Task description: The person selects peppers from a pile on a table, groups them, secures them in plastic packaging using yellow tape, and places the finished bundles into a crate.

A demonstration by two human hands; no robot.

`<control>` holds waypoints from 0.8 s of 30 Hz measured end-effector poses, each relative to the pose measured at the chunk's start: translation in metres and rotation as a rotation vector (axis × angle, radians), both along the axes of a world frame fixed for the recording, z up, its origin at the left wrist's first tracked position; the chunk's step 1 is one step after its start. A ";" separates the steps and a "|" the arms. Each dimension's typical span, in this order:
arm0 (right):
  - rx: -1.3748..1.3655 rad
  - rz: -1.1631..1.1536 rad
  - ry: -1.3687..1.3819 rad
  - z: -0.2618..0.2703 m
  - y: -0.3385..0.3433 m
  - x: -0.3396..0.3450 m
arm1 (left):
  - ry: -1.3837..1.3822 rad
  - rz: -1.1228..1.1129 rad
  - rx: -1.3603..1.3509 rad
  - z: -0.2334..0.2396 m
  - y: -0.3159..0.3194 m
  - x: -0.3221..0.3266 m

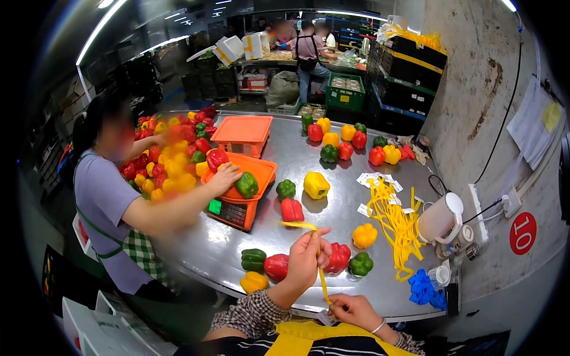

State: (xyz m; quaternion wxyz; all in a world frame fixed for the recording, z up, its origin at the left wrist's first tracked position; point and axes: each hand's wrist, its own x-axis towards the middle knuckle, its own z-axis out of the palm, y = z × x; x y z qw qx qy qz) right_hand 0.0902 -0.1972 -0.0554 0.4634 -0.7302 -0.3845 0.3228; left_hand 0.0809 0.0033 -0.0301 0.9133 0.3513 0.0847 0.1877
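A yellow strap runs between my two hands above the front of a steel table. My left hand pinches it near its upper end, which juts out to the left. Low by the table edge, my right hand grips the lower end, where a white tag shows. Behind my left hand lie a red bell pepper and a green one. Left of that hand are another red pepper, a green pepper and a yellow pepper.
A co-worker at the left handles peppers over an orange scale, beside a large pepper pile. Tagged yellow straps lie at the right, near a plastic jug and blue gloves. Black crates stand behind.
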 end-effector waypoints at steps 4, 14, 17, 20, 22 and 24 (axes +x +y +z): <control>-0.089 0.187 -0.134 -0.012 0.003 -0.008 | -0.012 0.022 0.082 -0.007 0.000 -0.008; 0.554 -0.562 0.018 0.025 0.016 0.022 | -0.035 -0.223 0.591 -0.031 -0.041 -0.033; 0.544 -0.599 0.137 0.032 0.022 0.017 | -0.118 -0.160 0.632 -0.036 -0.044 -0.031; 0.567 -0.662 0.214 0.032 0.024 0.016 | -0.165 -0.112 0.670 -0.028 -0.043 -0.026; 0.596 -0.679 0.216 0.026 0.023 0.016 | -0.138 -0.156 0.671 -0.028 -0.042 -0.026; 0.512 -0.687 0.019 0.013 0.018 0.021 | -0.056 -0.228 0.756 -0.025 -0.039 -0.028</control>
